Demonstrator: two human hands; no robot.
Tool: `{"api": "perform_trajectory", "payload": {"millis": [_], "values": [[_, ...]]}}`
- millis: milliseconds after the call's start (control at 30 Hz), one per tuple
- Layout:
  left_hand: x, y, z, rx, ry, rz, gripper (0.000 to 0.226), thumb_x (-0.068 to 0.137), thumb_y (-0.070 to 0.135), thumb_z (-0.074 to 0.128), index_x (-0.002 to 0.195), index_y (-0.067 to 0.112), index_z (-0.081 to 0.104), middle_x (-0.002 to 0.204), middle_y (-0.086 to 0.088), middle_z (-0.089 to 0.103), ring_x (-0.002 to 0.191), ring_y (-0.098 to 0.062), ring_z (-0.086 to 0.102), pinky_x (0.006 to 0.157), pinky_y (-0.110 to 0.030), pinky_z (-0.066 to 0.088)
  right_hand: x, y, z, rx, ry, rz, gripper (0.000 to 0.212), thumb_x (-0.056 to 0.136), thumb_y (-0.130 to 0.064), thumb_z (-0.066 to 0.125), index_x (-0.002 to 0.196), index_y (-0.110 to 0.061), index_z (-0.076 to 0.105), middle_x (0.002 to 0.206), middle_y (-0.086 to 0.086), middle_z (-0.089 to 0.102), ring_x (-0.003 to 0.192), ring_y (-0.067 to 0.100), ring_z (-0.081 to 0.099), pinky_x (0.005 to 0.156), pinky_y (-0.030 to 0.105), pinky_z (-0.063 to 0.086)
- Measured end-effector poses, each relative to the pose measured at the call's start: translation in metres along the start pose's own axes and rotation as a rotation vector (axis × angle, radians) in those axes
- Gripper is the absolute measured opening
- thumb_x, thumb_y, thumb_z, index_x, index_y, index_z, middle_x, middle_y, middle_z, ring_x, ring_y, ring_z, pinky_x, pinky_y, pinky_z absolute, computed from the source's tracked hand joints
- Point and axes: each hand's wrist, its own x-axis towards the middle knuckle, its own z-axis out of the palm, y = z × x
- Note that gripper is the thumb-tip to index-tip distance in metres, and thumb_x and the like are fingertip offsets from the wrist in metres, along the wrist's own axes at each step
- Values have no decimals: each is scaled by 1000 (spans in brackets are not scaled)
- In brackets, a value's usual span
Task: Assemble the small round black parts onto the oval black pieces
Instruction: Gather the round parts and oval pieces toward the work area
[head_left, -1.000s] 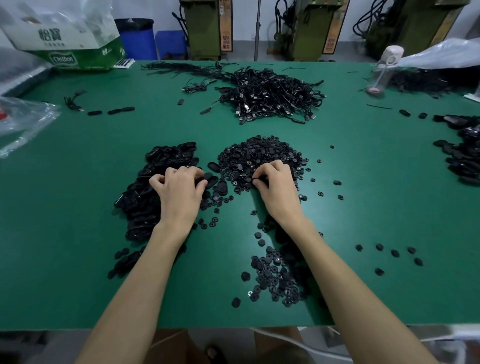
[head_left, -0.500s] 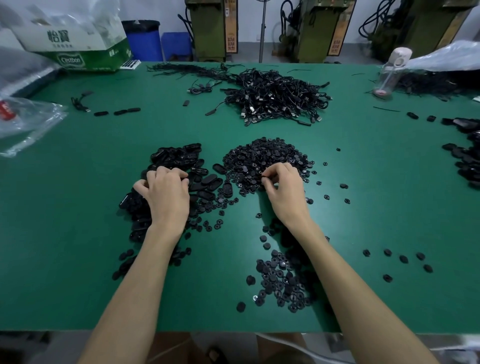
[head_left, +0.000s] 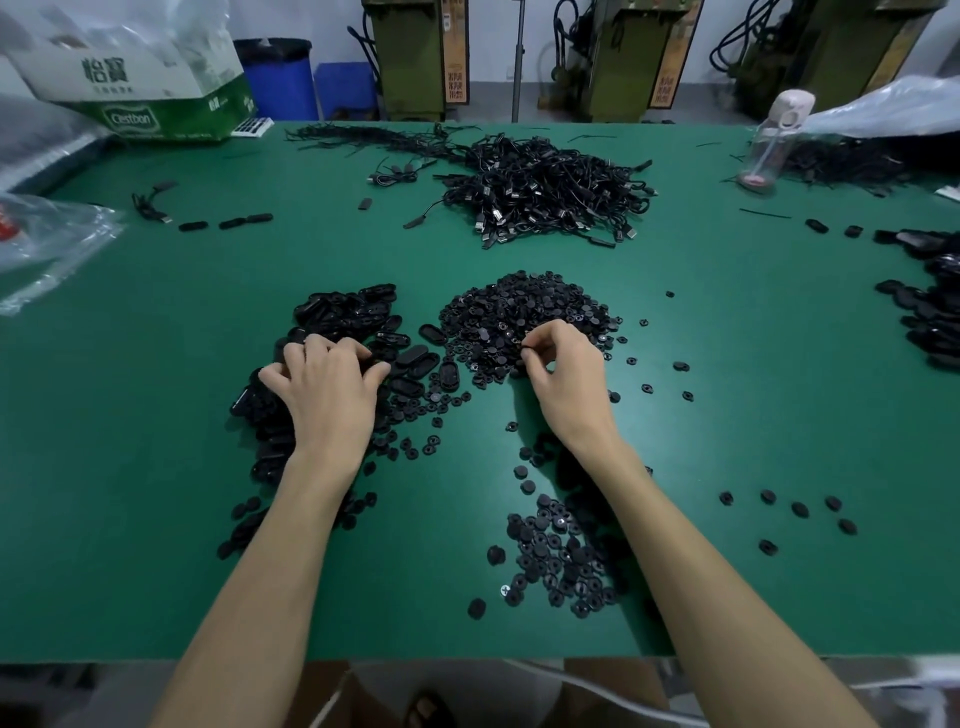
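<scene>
A heap of oval black pieces lies left of centre on the green table. My left hand rests palm down on its near part, fingers curled into the ovals; what it holds is hidden. To the right is a mound of small round black parts. My right hand sits at the mound's near edge, thumb and forefinger pinched on one small round part. More round parts are scattered near the table's front edge between my forearms.
A tangle of black cables lies at the back centre. A cardboard box and plastic bags stand at the far left, a bottle at the far right. More oval pieces pile at the right edge.
My left hand has slid left and nearer over the oval heap. My right hand has lifted its fingers into a pinch at the round mound's edge.
</scene>
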Motion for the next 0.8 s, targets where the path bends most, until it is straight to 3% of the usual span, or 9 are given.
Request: {"api": "perform_trajectory", "payload": {"millis": [167, 267, 300, 367, 433, 500, 667, 800], "values": [[1, -2, -2, -57, 78, 3, 20, 99, 33, 67, 112, 19, 75, 105, -4, 68, 109, -28, 50, 92, -43, 24, -1, 0, 0, 9, 6, -14, 6, 100, -10, 60, 104, -14, 63, 100, -2, 64, 97, 19, 59, 90, 42, 52], [-2, 7, -10, -269, 137, 51, 19, 102, 32, 63, 114, 21, 73, 110, 1, 67, 106, -20, 53, 90, -35, 20, -1, -2, -1, 30, 15, -30, 10, 100, -9, 61, 107, -15, 65, 99, -3, 65, 95, 18, 60, 88, 40, 53], [-3, 13, -14, -405, 111, 64, 17, 101, 31, 65, 113, 21, 73, 108, 5, 67, 101, -16, 57, 91, -31, 23, -2, -3, -2, 47, 19, -38, 12, 99, -9, 62, 108, -15, 66, 97, -4, 66, 93, 17, 61, 86, 37, 53], [-5, 29, -22, -760, -67, 47, 14, 99, 25, 70, 110, 18, 73, 98, 8, 71, 85, -9, 66, 86, -25, 43, -3, -5, -4, 141, 41, -29, 15, 97, -7, 65, 108, -17, 67, 90, -5, 67, 86, 12, 62, 80, 27, 53], [-8, 49, -25, -1006, -262, 28, 12, 97, 18, 72, 108, 14, 73, 87, 1, 74, 70, -6, 70, 65, -20, 54, -3, -4, -8, 314, 93, 42, 14, 94, -8, 68, 104, -18, 69, 86, -6, 69, 78, 5, 62, 71, 18, 50], [-10, 69, -23, -1090, -344, 59, 11, 97, 11, 71, 107, 13, 72, 85, -3, 75, 67, -7, 71, 60, -19, 55, -2, -1, -15, 487, 143, 144, 11, 92, -10, 71, 100, -17, 73, 86, -6, 72, 75, 1, 62, 70, 18, 49], [-18, 104, -4, -1227, -385, 62, 26, 96, -1, 67, 122, 1, 70, 97, -10, 76, 81, -20, 76, 74, -27, 61, 0, 3, -25, 828, 106, 341, 14, 89, -9, 77, 103, -11, 77, 88, 3, 77, 77, 8, 67, 66, 22, 52], [-23, 100, 9, -1286, -401, 79, 22, 96, 0, 68, 114, 11, 73, 89, -5, 79, 79, -19, 76, 74, -23, 59, 1, 1, -27, 966, 64, 364, 18, 85, -7, 82, 102, -8, 74, 92, 7, 77, 78, 13, 68, 65, 24, 51]]}}
